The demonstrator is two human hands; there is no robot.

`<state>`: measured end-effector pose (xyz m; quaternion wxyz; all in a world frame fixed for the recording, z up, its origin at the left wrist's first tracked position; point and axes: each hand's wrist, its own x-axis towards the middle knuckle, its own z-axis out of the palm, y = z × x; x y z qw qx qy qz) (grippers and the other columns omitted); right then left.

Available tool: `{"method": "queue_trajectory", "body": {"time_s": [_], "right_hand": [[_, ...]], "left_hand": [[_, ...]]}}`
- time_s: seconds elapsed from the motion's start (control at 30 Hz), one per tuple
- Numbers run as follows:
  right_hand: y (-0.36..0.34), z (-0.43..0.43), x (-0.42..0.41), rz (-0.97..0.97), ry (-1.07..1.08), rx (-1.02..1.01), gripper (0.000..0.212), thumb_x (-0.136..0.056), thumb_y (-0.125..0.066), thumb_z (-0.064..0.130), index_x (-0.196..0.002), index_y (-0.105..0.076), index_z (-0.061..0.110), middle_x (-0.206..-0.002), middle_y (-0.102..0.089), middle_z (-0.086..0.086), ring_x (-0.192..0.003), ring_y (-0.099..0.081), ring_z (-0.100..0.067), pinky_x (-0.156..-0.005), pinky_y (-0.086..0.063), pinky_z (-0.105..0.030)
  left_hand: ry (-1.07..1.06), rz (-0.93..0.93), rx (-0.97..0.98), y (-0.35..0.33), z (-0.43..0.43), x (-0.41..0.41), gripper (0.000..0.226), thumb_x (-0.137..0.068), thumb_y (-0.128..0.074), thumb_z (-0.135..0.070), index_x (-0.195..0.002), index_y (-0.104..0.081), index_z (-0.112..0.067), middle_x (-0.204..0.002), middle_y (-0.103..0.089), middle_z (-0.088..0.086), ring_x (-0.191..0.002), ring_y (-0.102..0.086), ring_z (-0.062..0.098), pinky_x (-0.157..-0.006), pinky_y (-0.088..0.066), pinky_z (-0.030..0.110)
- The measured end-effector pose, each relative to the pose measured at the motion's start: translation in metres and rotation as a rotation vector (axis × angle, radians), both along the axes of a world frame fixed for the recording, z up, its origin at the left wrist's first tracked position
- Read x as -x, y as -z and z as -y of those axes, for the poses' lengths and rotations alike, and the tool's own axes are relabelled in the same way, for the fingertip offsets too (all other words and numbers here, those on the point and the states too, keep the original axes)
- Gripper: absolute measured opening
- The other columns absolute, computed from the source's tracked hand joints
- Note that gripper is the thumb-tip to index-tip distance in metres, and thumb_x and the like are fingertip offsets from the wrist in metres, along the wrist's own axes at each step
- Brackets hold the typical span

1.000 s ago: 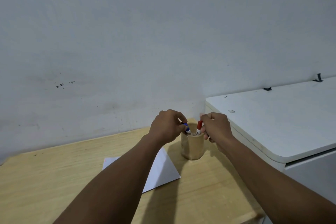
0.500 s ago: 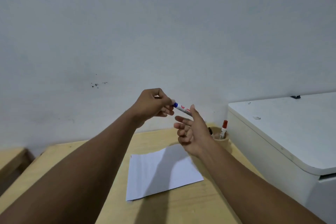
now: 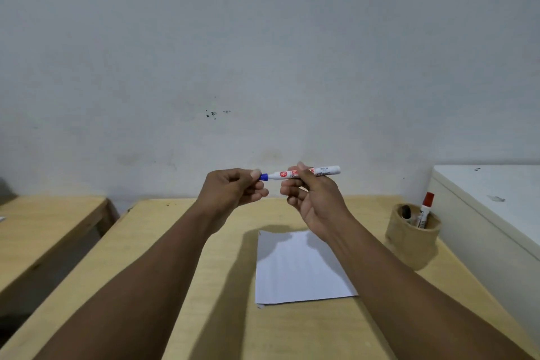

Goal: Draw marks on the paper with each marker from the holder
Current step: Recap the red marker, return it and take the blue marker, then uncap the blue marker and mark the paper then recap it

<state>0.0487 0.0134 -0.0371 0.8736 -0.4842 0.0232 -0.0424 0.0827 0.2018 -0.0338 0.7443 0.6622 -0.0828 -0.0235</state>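
I hold a white marker with a blue cap (image 3: 277, 175) level in the air in front of the wall, above the table. My left hand (image 3: 230, 193) pinches its blue cap end. My right hand (image 3: 312, 199) grips the white barrel, whose far end sticks out to the right. Below lies a white sheet of paper (image 3: 298, 269) on the wooden table (image 3: 222, 316). At the right stands a round brown holder (image 3: 412, 240) with a red-capped marker (image 3: 425, 209) and a dark marker (image 3: 406, 212) inside.
A white cabinet (image 3: 496, 202) stands against the table's right side, close to the holder. A second wooden table (image 3: 41, 228) sits to the left across a gap. The grey wall rises just behind the table.
Both hands left the holder; the left lifted the blue-capped marker out. My right hand, open half a second ago, now grips the barrel. The view has shifted, with the holder now at the right.
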Motion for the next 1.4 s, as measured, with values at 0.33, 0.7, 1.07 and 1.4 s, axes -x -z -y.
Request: {"method": "queue_trajectory", "body": {"time_s": [0.33, 0.7, 1.07, 1.4], "right_hand": [[0.049, 0.026, -0.024, -0.183, 0.154, 0.233, 0.015, -0.087, -0.08, 0.01, -0.079, -0.068, 0.005, -0.058, -0.06, -0.004, -0.041, -0.048, -0.009, -0.04, -0.038, -0.018], [0.094, -0.011, -0.045, -0.16, 0.047, 0.566, 0.01, -0.083, -0.07, 0.013, -0.076, -0.074, 0.009, -0.066, -0.067, -0.012, -0.06, -0.065, -0.03, -0.058, -0.045, -0.037], [0.124, -0.018, -0.05, -0.107, 0.12, 0.787, 0.007, -0.085, -0.079, 0.018, -0.084, -0.077, 0.011, -0.071, -0.078, -0.003, -0.061, -0.077, -0.016, -0.057, -0.058, -0.033], [0.129, -0.02, -0.049, -0.07, 0.102, 0.854, 0.009, -0.084, -0.084, 0.02, -0.085, -0.079, 0.013, -0.079, -0.079, -0.003, -0.064, -0.076, -0.014, -0.068, -0.066, -0.034]], "left_hand": [[-0.101, 0.167, -0.878, 0.082, -0.056, -0.011, 0.015, -0.088, -0.07, -0.017, -0.075, -0.079, -0.019, -0.065, -0.073, -0.004, -0.062, -0.065, 0.007, -0.054, -0.043, 0.011], [-0.15, 0.262, -0.962, 0.128, -0.019, -0.004, 0.032, -0.079, -0.066, -0.056, -0.092, -0.068, -0.027, -0.059, -0.063, -0.008, -0.061, -0.06, 0.008, -0.058, -0.041, 0.025], [-0.155, 0.294, -0.994, 0.139, -0.019, -0.012, 0.076, -0.065, -0.075, -0.072, -0.123, -0.065, -0.024, -0.08, -0.057, -0.019, -0.094, -0.062, 0.015, -0.076, -0.05, 0.032], [-0.155, 0.287, -0.991, 0.14, -0.019, -0.014, 0.076, -0.065, -0.074, -0.074, -0.124, -0.064, -0.027, -0.086, -0.057, -0.017, -0.095, -0.06, 0.013, -0.078, -0.05, 0.031]]}}
